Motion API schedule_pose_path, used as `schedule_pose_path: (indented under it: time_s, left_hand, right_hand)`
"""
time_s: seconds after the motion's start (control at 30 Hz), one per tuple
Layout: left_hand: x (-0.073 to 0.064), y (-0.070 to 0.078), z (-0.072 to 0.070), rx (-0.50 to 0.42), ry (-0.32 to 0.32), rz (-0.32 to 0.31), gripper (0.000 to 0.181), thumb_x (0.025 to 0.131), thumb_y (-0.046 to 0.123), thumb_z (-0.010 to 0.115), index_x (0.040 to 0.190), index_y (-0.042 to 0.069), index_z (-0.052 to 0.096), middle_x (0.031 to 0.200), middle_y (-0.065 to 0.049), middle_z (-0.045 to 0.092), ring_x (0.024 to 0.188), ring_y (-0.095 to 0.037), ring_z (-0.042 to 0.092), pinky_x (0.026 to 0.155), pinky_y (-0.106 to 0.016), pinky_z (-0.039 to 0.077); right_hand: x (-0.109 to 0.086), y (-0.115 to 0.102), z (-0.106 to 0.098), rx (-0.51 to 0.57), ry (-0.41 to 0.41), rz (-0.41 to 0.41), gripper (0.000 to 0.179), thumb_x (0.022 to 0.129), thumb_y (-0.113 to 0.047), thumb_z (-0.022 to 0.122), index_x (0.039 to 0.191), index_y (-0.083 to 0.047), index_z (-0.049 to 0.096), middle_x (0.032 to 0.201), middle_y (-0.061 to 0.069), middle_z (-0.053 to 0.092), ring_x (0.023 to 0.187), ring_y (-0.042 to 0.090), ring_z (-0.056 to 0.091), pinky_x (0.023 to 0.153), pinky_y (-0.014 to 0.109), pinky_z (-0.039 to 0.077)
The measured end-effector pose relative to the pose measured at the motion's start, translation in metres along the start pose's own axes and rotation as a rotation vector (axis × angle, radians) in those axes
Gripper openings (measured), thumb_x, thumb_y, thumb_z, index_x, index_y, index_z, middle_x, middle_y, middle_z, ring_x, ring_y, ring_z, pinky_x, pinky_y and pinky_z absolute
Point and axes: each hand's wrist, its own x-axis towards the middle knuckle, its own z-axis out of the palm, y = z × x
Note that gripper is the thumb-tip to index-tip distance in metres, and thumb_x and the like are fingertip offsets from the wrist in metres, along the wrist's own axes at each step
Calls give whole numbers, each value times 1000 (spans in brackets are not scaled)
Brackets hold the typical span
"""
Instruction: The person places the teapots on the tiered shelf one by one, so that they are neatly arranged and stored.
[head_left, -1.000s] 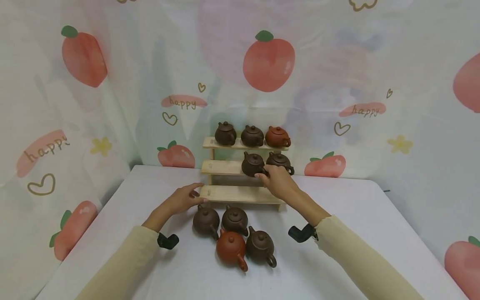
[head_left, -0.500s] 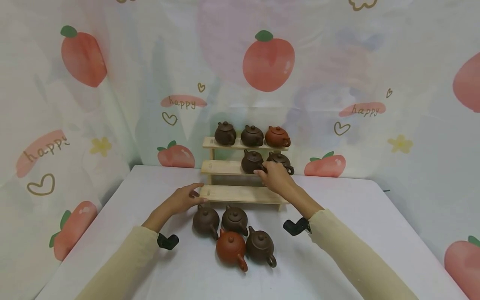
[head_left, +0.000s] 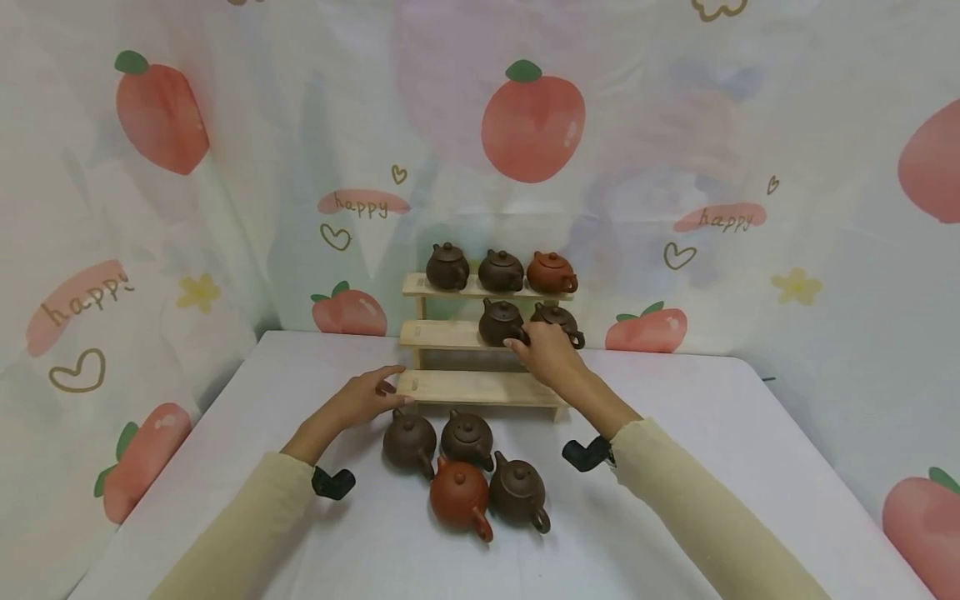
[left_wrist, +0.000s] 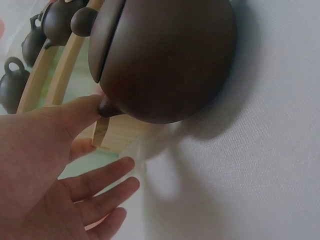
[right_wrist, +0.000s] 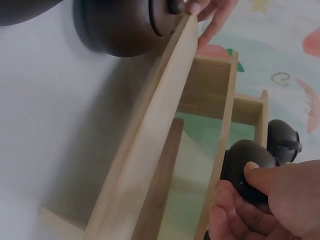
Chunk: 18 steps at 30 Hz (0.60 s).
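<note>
In the head view my right hand point(head_left: 553, 357) pinches the handle side of a dark brown teapot point(head_left: 498, 323) on the middle shelf of a three-tier wooden stand point(head_left: 468, 386). The right wrist view has my thumb against that teapot point(right_wrist: 243, 150), fingers curled below. Beside it sits another dark teapot point(head_left: 556, 315), partly covered by the hand. My left hand point(head_left: 363, 398) holds the left end of the bottom shelf between thumb and forefinger, its other fingers spread loosely in the left wrist view. Just in front of that hand stands a brown teapot point(head_left: 408, 442).
Two dark teapots and a reddish one point(head_left: 551, 273) line the top shelf. Before the stand, a reddish teapot point(head_left: 459, 496) and two more brown teapots point(head_left: 519, 490) stand close together on the white tablecloth point(head_left: 322, 550). A fruit-print curtain point(head_left: 630, 167) hangs behind.
My right hand and its teapot have shifted slightly back and to the left on the middle shelf, then almost stopped. My left hand keeps its place at the stand.
</note>
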Motion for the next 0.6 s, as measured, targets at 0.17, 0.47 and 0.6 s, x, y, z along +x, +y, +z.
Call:
schedule_pose_path:
  time_s: [0.17, 0.47, 0.6]
  left_hand:
    - [-1, 0, 1, -2, 0, 5, 72, 100, 40, 74, 158, 6, 47, 129, -26, 70, 123, -42, 66, 103, -58, 52]
    - [0, 1, 2, -2, 8, 18, 72, 100, 41, 74, 157, 6, 48, 129, -27, 70, 123, -42, 66, 102, -58, 52]
    - [-1, 2, 2, 6, 8, 21, 72, 100, 40, 74, 157, 5, 48, 128, -27, 70, 122, -42, 67, 102, -58, 53]
  right_hand:
    - [-6, 5, 0, -16, -8, 13, 37, 103, -32, 71, 87, 1, 67, 71, 5, 55, 65, 19, 51, 60, 33, 41]
    - [-57, 15, -2, 16, -138, -31, 36, 105, -32, 68, 86, -3, 74, 69, 6, 67, 62, 16, 60, 62, 35, 50]
    - [-92, 11, 1, 62, -315, -20, 45, 104, -42, 67, 78, -6, 73, 63, 4, 68, 58, 13, 60, 58, 31, 48]
